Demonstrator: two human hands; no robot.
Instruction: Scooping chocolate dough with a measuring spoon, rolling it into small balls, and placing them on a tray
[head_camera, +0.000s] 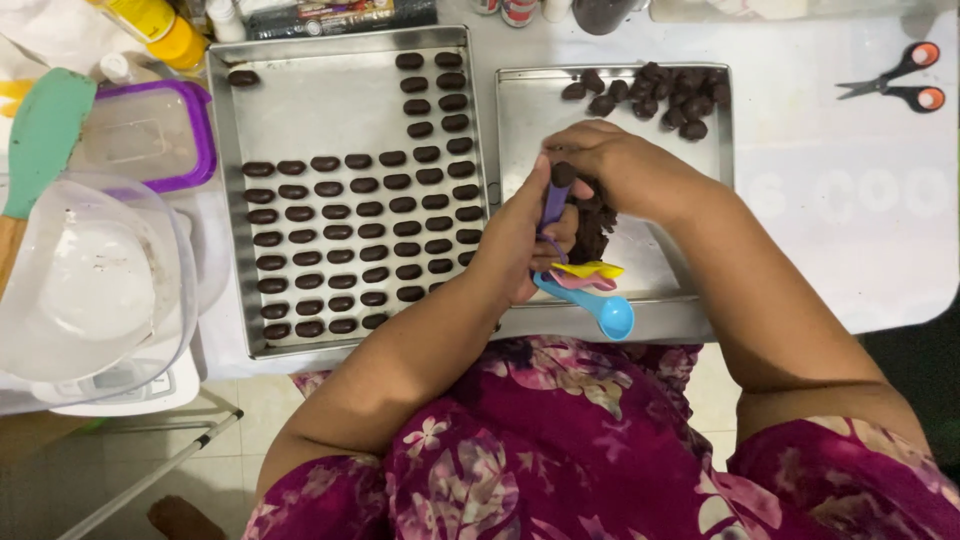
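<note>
My left hand (520, 245) grips a set of coloured measuring spoons (585, 280); the purple spoon (555, 195) stands up with dark chocolate dough in its bowl. My right hand (615, 165) presses fingers onto that dough, above a pile of dark dough (592, 230) on the right metal tray (530, 110). The left metal tray (330, 100) carries several rows of shaped oval chocolate pieces (365, 228). More rough dough lumps (665, 95) lie in the right tray's far corner.
A clear plastic bowl (90, 280) sits on a white scale (130, 385) at left, with a green spatula (40, 135) and purple-lidded box (155, 130) behind. Orange-handled scissors (895, 80) lie at far right. Bottles (160, 25) line the back edge.
</note>
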